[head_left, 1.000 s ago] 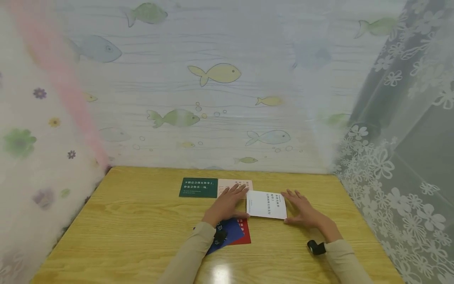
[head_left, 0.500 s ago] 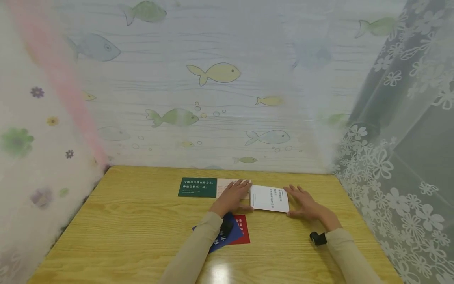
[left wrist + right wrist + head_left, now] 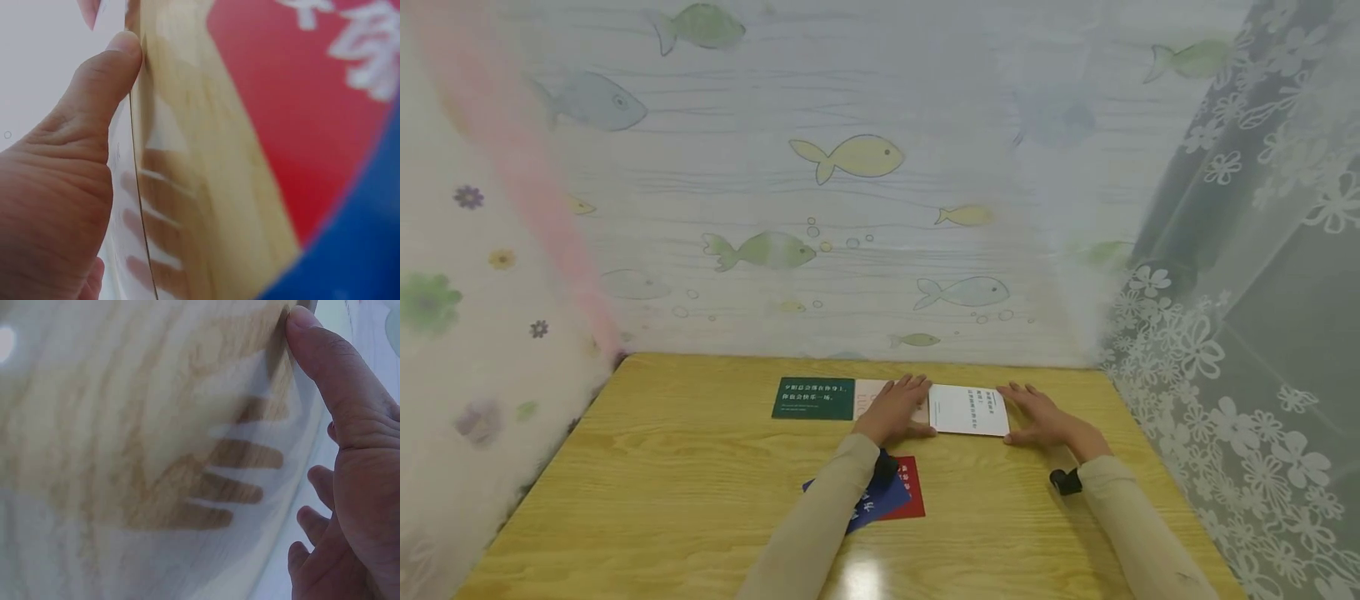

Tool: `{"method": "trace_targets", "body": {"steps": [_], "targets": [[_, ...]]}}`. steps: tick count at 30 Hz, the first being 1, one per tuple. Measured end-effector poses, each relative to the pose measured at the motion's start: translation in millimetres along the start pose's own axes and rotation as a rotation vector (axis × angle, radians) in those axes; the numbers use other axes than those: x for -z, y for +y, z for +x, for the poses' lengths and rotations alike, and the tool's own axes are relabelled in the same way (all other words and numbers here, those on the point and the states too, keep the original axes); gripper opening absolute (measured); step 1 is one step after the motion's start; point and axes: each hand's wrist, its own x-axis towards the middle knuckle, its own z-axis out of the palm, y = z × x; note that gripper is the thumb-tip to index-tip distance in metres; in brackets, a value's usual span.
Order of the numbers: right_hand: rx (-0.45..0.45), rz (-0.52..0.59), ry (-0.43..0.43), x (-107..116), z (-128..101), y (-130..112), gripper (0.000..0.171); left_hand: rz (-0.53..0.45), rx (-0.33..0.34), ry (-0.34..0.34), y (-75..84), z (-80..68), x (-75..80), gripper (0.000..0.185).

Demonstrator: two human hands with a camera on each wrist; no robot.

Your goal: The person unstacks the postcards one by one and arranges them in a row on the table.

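Observation:
A white card [image 3: 966,411] with dark printed characters lies at the right end of a row near the back of the table. My left hand [image 3: 891,412] holds its left end, thumb at the near corner and fingers at the far one. On the right end my right hand [image 3: 1045,417] grips the same way, its thumb [image 3: 306,322] at the near corner. A pale pink card [image 3: 867,392] sits partly hidden under my left hand, and a dark green card [image 3: 812,400] adjoins it on the left.
Nearer me, a blue card [image 3: 887,500] overlaps a red card [image 3: 912,483], both partly behind my left forearm. The wooden table [image 3: 662,483] meets a fish-patterned curtain [image 3: 850,275] at its back edge. A white lace curtain [image 3: 1217,358] borders the right side.
Both hands have moved the white card away from me, toward the back, level with the green and pink cards. It looks flatter than before. The other cards have stayed put.

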Motion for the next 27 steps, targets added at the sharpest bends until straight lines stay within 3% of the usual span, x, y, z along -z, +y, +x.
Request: {"method": "trace_targets", "body": {"steps": [7,16,27], "targets": [[-0.068,-0.02,-0.056,4.8,8.9,2.6,0.091,0.032,0.023,-0.016,-1.6,10.6,-1.5,0.093],[-0.046,-0.044,-0.103,13.0,19.1,4.9,0.091,0.028,0.042,-0.04,-3.9,14.5,2.7,0.093],[-0.119,-0.041,-0.17,18.1,21.8,5.1,0.09,0.027,0.068,-0.069,0.6,20.7,1.8,0.091]]}}
